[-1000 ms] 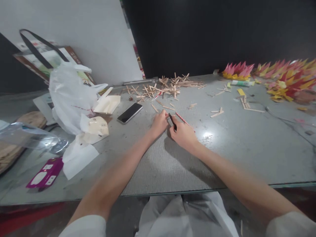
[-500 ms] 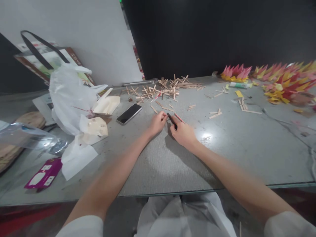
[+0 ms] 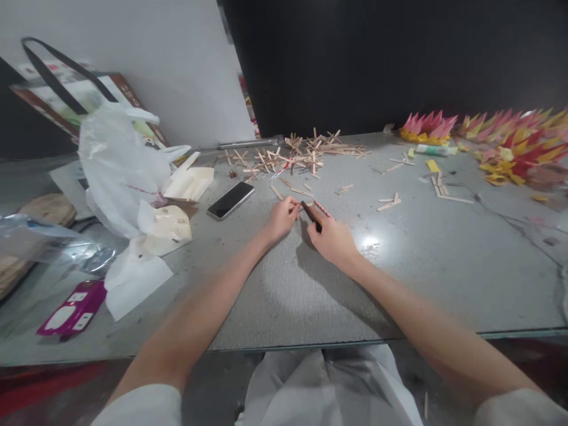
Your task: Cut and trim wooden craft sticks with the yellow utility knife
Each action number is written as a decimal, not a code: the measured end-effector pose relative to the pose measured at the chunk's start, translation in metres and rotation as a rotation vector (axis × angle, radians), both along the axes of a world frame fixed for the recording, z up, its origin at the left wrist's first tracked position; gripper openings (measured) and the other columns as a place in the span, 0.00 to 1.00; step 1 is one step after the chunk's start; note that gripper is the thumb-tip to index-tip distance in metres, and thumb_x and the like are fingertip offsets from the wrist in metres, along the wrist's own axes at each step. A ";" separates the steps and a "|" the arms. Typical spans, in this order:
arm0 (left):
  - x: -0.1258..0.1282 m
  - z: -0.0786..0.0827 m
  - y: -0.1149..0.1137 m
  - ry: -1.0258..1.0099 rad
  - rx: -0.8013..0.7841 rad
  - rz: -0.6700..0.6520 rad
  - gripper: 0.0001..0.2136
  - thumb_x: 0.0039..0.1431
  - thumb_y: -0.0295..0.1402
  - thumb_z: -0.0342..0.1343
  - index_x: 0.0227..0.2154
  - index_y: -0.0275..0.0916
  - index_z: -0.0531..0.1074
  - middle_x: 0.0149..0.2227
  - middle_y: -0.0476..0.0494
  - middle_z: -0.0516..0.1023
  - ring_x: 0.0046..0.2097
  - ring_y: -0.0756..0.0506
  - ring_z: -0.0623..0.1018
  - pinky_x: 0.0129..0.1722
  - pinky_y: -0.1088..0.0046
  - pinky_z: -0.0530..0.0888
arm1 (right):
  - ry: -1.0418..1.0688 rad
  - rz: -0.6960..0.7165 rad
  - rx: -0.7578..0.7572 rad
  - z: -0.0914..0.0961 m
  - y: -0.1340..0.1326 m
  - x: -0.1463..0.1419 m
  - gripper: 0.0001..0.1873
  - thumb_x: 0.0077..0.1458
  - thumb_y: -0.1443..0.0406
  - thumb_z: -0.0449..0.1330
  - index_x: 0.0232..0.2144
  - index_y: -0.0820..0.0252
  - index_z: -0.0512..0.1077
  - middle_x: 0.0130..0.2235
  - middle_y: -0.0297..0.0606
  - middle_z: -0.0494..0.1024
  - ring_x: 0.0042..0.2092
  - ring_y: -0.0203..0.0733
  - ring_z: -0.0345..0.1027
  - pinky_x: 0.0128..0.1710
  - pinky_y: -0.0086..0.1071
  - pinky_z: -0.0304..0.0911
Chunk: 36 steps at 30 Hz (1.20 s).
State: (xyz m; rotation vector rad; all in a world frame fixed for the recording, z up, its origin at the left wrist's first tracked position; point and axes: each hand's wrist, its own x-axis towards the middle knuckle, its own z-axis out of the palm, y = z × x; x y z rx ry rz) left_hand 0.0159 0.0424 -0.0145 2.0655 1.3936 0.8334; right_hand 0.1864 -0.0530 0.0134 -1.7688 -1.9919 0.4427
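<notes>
My right hand [image 3: 332, 241] is closed around a slim black tool [image 3: 311, 216], its tip pointing forward and left, close to the table. A thin red-and-white striped piece [image 3: 322, 208] lies against the far side of this hand. Just to the left, my left hand [image 3: 282, 218] is pinched shut near the tool's tip. What its fingertips hold is too small to make out; a pale sliver shows by the tip. Beyond the hands lie a few loose wooden sticks [image 3: 302, 192] and a heap of wooden sticks joined in crosses [image 3: 295, 158].
To the left are a phone [image 3: 231, 200], a white plastic bag [image 3: 118, 165], a clear plastic bottle [image 3: 57, 245] and a purple packet [image 3: 73, 309]. Pink and yellow paper flowers [image 3: 428, 127], a glue tube [image 3: 435, 150] and a cable [image 3: 510, 220] are at the right. A black panel [image 3: 390, 59] stands behind.
My hands stay close together over the same spot, with the black tool still in the right one. The view has shifted slightly; nothing else visibly moves.
</notes>
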 end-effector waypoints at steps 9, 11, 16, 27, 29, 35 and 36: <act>0.004 0.007 -0.010 -0.027 -0.038 -0.038 0.06 0.69 0.34 0.51 0.34 0.40 0.67 0.25 0.51 0.76 0.27 0.48 0.74 0.34 0.72 0.67 | 0.143 -0.135 0.100 0.002 0.019 0.016 0.31 0.69 0.59 0.46 0.70 0.56 0.61 0.40 0.47 0.83 0.35 0.49 0.75 0.36 0.37 0.62; 0.004 0.007 -0.011 -0.028 -0.060 -0.048 0.07 0.68 0.35 0.51 0.35 0.40 0.68 0.25 0.50 0.76 0.27 0.48 0.74 0.33 0.73 0.68 | 0.260 -0.208 0.196 0.003 0.024 0.027 0.31 0.70 0.56 0.44 0.70 0.60 0.60 0.40 0.47 0.82 0.35 0.48 0.73 0.35 0.36 0.60; 0.003 0.014 -0.006 -0.003 -0.126 -0.111 0.08 0.66 0.35 0.50 0.33 0.39 0.69 0.28 0.46 0.77 0.29 0.47 0.75 0.33 0.72 0.68 | 0.415 -0.134 0.218 0.013 0.041 0.061 0.26 0.66 0.45 0.52 0.40 0.60 0.76 0.25 0.32 0.69 0.28 0.39 0.61 0.30 0.32 0.53; -0.014 0.030 0.005 0.217 -0.097 -0.464 0.07 0.66 0.36 0.54 0.39 0.42 0.76 0.39 0.44 0.79 0.42 0.43 0.77 0.42 0.68 0.70 | 0.095 0.237 0.040 0.016 0.017 0.111 0.22 0.71 0.52 0.50 0.53 0.58 0.74 0.29 0.33 0.77 0.26 0.37 0.66 0.29 0.29 0.58; -0.015 0.031 -0.003 0.227 0.018 -0.440 0.16 0.67 0.40 0.57 0.56 0.44 0.71 0.53 0.40 0.76 0.50 0.41 0.77 0.47 0.65 0.73 | 0.076 0.305 -0.024 0.009 0.008 0.112 0.21 0.72 0.53 0.48 0.58 0.55 0.71 0.35 0.36 0.81 0.29 0.38 0.71 0.32 0.29 0.62; -0.018 0.026 -0.029 0.278 0.146 -0.285 0.24 0.67 0.53 0.56 0.56 0.42 0.73 0.56 0.37 0.73 0.61 0.34 0.69 0.60 0.51 0.70 | -0.035 0.422 -0.097 0.000 -0.010 0.116 0.26 0.73 0.56 0.48 0.69 0.51 0.62 0.33 0.35 0.81 0.28 0.38 0.72 0.29 0.29 0.62; -0.019 0.025 -0.034 0.301 0.126 -0.290 0.27 0.62 0.56 0.59 0.56 0.43 0.74 0.57 0.37 0.72 0.62 0.32 0.68 0.61 0.49 0.69 | -0.055 0.443 -0.089 0.000 -0.011 0.118 0.26 0.73 0.57 0.48 0.69 0.51 0.61 0.33 0.35 0.81 0.28 0.38 0.72 0.29 0.29 0.63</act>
